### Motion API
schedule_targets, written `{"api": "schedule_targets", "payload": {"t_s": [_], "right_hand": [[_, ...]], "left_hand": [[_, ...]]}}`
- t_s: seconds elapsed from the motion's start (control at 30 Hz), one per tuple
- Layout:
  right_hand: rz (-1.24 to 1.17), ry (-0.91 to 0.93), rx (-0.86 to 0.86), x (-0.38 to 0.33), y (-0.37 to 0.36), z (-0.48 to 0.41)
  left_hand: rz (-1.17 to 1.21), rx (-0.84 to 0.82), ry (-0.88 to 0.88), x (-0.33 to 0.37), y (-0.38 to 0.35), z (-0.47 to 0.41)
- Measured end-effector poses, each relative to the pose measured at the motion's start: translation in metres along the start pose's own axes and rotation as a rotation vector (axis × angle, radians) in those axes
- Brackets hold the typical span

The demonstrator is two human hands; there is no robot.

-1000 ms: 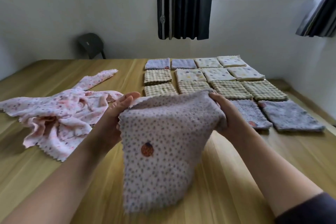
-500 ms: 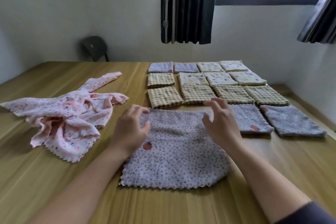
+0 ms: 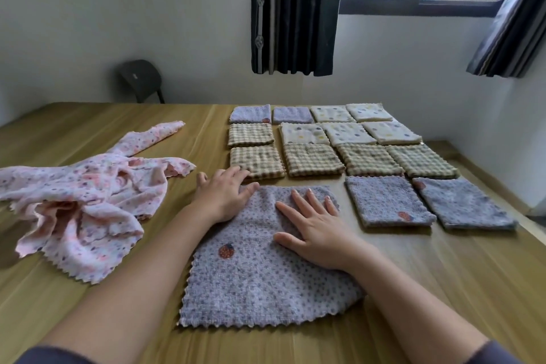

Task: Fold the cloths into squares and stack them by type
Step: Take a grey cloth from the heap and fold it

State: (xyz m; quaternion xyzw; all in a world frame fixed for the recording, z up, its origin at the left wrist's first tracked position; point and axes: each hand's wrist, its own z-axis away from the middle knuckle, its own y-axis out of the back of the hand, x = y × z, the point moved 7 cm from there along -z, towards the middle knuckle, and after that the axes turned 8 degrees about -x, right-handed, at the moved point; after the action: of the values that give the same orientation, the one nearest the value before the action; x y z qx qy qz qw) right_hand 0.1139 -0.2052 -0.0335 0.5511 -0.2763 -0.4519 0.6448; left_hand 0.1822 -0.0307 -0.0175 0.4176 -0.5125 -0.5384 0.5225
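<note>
A purple dotted cloth (image 3: 260, 289) lies spread flat on the table (image 3: 443, 289) near its front edge, with a red strawberry patch (image 3: 226, 251) facing up. Both hands are on it. The left hand (image 3: 224, 198) rests at its far left corner with relaxed fingers, and the right hand (image 3: 316, 230) lies flat on its far half, fingers spread. A crumpled heap of pink cloths (image 3: 85, 198) sits toward the left edge. Toward the far right corner, folded squares lie in rows. Two purple squares (image 3: 387, 201) are nearest, with checked squares (image 3: 313, 159) behind them, then cream spotted squares (image 3: 345, 133). A dark chair (image 3: 141, 80) stands beyond the table.
</note>
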Motion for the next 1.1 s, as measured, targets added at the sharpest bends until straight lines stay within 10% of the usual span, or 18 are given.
{"api": "schedule_targets", "payload": {"t_s": [0.4, 0.67, 1.1], "right_hand": [[-0.187, 0.121, 0.502, -0.002, 0.039, 0.015], [-0.219, 0.084, 0.488, -0.006, 0.035, 0.037], [-0.085, 0.129, 0.358, -0.014, 0.011, 0.083]], "left_hand": [[0.240, 0.429, -0.316, 0.020, 0.014, 0.092], [0.218, 0.189, -0.675, 0.031, -0.005, 0.149], [0.353, 0.393, -0.519, 0.014, 0.000, 0.149]]}}
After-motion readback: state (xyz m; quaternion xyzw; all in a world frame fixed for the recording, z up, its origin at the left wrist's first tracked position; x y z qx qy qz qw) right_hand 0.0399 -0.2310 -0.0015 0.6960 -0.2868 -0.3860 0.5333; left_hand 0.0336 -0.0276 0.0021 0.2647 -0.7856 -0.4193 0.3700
